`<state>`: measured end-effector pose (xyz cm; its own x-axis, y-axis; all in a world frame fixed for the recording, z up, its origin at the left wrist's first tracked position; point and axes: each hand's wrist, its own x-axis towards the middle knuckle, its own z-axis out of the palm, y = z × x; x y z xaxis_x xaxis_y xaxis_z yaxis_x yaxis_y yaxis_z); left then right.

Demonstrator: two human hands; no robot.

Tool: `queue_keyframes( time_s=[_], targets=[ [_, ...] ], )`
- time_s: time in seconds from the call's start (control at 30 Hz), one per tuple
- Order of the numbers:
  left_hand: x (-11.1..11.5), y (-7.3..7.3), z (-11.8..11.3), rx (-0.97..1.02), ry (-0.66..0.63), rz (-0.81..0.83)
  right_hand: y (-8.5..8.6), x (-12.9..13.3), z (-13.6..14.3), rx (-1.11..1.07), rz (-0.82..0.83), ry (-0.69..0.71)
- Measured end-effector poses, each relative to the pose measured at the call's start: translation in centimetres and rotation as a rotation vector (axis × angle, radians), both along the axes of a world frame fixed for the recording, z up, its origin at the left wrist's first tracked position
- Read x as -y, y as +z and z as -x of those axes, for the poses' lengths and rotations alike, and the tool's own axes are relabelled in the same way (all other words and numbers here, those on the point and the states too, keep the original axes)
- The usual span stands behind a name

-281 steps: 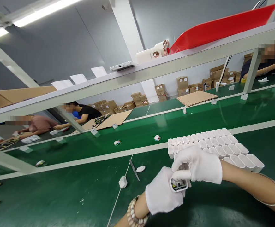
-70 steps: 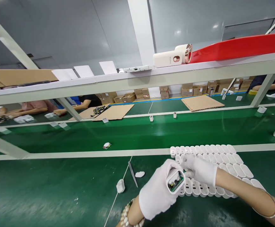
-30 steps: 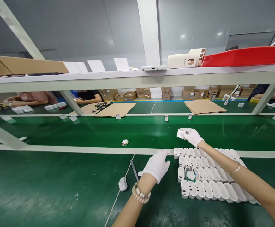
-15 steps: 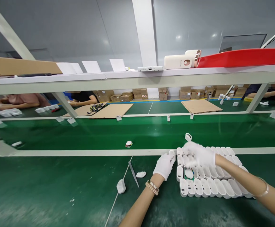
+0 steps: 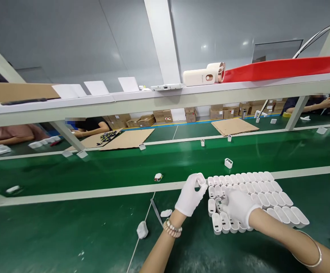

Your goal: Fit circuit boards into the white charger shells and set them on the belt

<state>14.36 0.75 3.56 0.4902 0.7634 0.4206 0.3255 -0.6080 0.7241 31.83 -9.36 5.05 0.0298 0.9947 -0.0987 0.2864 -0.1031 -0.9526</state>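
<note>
My left hand, in a white glove, pinches a small white oval plastic casing just left of several rows of similar open casings. My gloved right hand is over the left part of these rows, palm down. Its fingers are curled together at a casing in the third row; whatever lies between them is hidden. Small dark slots show in the casings at the left end. On the green belt beyond the rows stands one more white casing, with parts inside. A small circuit board lies on the belt to the left.
Tweezers, a flat white piece and a crumpled white lump lie left of my left arm. A pale rail edges the belt. Overhead, a shelf carries a cream-coloured device and a red tray. Co-workers sit across.
My right hand has moved down toward me, from the back rows to the third row, covering where a circuit board showed. My left hand has lifted its casing slightly. The view has tilted.
</note>
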Motion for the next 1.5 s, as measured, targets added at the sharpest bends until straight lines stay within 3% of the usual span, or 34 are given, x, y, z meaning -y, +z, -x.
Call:
queue_keyframes(
  time_s=[0.17,0.3,0.37,0.47,0.63,0.73,0.8,0.97,1.13,1.33,1.5],
  targets=[
    [1.8,2.8,1.1,0.141,-0.043,0.045,5.2,1.0,-2.7,0.068,-0.146,-0.046],
    [3.7,5.4,2.1,0.071,-0.072,-0.059,8.4,1.3,-3.0,-0.213,-0.212,0.096],
    [4.5,6.2,2.5,0.025,-0.082,-0.153,8.6,1.3,-2.6,-0.340,-0.207,0.125],
    [5.3,6.8,2.9,-0.006,-0.076,-0.271,7.6,1.2,-1.9,-0.340,-0.282,0.136],
    [5.8,6.9,3.2,-0.076,-0.093,-0.387,6.0,2.2,-1.3,-0.100,-0.625,0.074],
    [6.3,7.1,3.0,-0.073,-0.110,-0.442,5.9,3.0,-1.0,0.077,-0.897,0.062],
    [6.6,7.3,3.0,-0.053,-0.096,-0.466,6.2,3.3,-0.8,0.162,-0.961,0.076],
    [7.1,7.5,3.1,-0.061,-0.092,-0.537,7.9,3.6,-0.4,0.231,-0.946,0.182],
    [7.1,7.2,3.2,-0.066,-0.053,-0.605,9.1,4.1,-0.2,0.274,-0.674,0.393],
    [7.3,7.6,3.0,-0.077,-0.049,-0.632,9.3,4.3,-0.1,0.389,-0.669,0.339],
    [7.3,7.4,2.8,-0.077,-0.080,-0.619,9.8,4.0,-0.5,0.420,-0.743,0.394]
  ],
)
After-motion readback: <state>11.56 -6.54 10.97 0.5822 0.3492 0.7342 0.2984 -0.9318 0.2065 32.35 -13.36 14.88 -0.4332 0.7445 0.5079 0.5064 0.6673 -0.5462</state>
